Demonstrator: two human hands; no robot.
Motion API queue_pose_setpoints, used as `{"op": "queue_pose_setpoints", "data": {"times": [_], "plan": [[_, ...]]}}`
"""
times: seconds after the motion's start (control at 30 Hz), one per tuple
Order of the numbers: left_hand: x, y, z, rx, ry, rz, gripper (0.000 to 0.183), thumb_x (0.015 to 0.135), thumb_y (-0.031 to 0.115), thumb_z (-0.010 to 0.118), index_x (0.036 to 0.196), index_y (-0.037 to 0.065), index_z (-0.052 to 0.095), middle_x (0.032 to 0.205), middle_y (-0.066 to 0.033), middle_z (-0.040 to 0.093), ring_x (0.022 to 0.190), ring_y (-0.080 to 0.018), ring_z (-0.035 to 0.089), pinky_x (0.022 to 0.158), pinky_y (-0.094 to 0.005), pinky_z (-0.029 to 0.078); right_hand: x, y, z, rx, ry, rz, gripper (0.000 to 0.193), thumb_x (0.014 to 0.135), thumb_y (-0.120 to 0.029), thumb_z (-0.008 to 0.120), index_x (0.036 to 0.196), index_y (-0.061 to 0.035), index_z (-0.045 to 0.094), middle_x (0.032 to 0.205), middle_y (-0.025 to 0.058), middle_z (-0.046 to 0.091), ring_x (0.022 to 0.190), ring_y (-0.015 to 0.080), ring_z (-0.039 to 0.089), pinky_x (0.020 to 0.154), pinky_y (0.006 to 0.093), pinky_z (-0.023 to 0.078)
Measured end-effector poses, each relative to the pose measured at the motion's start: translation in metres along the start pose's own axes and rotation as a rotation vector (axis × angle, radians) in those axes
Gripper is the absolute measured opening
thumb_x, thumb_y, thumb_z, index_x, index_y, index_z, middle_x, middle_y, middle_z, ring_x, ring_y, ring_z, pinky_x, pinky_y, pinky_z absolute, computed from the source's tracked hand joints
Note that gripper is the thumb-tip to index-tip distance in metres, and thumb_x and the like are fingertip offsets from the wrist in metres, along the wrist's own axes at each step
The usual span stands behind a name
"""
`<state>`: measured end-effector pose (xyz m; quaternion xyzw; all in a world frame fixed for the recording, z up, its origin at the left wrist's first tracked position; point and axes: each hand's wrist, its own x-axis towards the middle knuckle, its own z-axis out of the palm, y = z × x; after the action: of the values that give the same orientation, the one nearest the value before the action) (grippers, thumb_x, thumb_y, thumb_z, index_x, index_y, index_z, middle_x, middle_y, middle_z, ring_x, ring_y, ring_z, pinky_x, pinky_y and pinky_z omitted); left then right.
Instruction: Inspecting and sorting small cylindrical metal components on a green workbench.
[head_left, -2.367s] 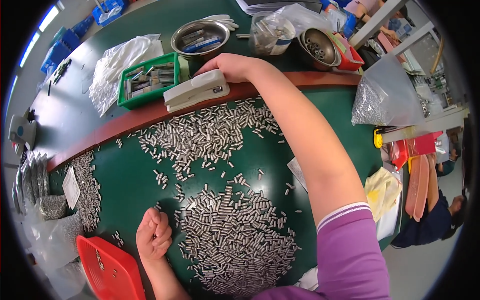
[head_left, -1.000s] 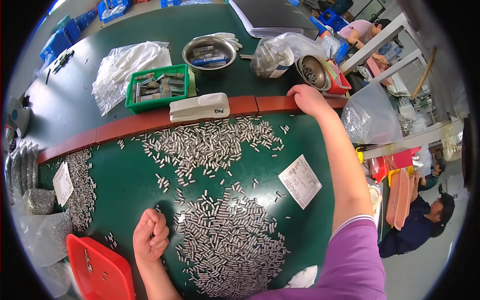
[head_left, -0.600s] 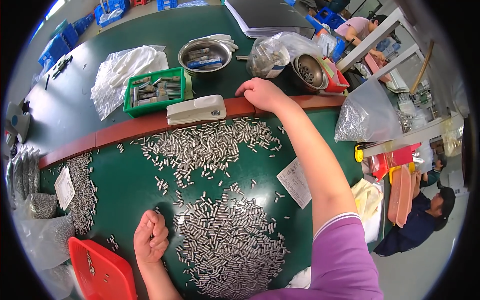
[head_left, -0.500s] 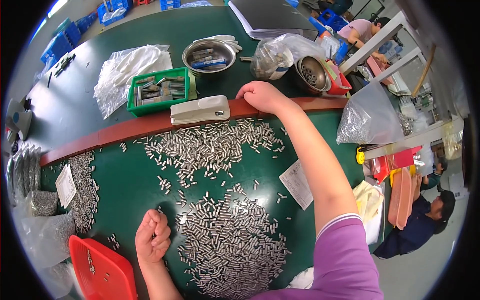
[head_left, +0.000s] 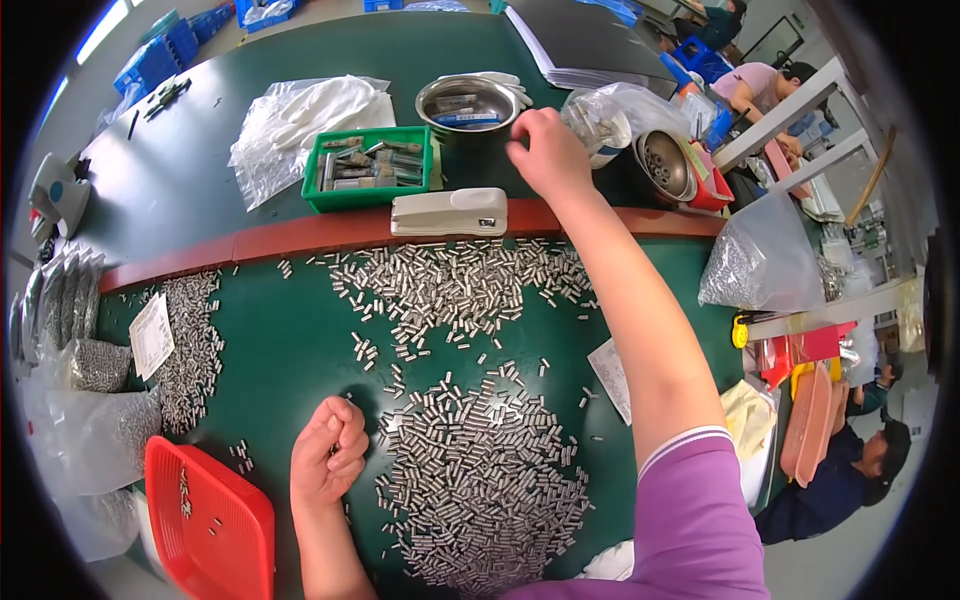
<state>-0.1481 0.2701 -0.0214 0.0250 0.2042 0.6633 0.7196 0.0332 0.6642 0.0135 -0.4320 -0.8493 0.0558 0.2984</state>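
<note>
From the head view, whatever the curled left hand holds is hidden inside the fist; I cannot tell if it grips anything. The right hand is pinched shut beside the steel bowl, its contents unseen. Small metal pins lie heaped on the green table, just right of the left hand. A stapler, green tray, and red basket stand around.
</note>
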Motion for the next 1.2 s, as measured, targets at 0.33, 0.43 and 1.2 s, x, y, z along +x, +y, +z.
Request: {"op": "queue_pose_setpoints", "data": {"times": [0.33, 0.43, 1.2], "plan": [[0.008, 0.005, 0.0, 0.102, 0.011, -0.028, 0.01, 0.098, 0.013, 0.05, 0.103, 0.005, 0.054, 0.08, -0.0044, 0.048, 0.05, -0.0043, 0.034, 0.037, -0.0168, 0.02, 0.012, -0.002, -0.014, -0.089, -0.133, -0.08, 0.052, 0.071, -0.019, 0.078, 0.118, -0.017, 0.055, 0.128, 0.0118, 0.047, 0.103, 0.0355, 0.061, 0.087, 0.0428, 0.051], [0.007, 0.007, 0.0, 0.096, -0.007, -0.005, 0.01, 0.099, 0.012, 0.049, 0.102, 0.004, 0.053, 0.078, -0.005, 0.047, 0.05, -0.0043, 0.035, 0.036, -0.017, 0.02, 0.026, 0.01, -0.001, -0.073, -0.142, -0.214, 0.041, 0.073, -0.014, 0.074, 0.112, -0.0158, 0.061, 0.122, 0.0105, 0.05, 0.105, 0.0345, 0.06, 0.087, 0.0427, 0.052], [0.003, 0.006, -0.001, 0.109, 0.029, 0.035, 0.011, 0.098, 0.014, 0.049, 0.101, 0.004, 0.053, 0.076, -0.0044, 0.047, 0.048, -0.0035, 0.034, 0.036, -0.0173, 0.019, 0.006, -0.013, 0.002, 0.274, -0.109, -0.325, 0.011, 0.088, -0.014, 0.057, 0.094, -0.0071, 0.053, 0.089, 0.0153, 0.061, 0.085, 0.0345, 0.062, 0.072, 0.0427, 0.05]]}}
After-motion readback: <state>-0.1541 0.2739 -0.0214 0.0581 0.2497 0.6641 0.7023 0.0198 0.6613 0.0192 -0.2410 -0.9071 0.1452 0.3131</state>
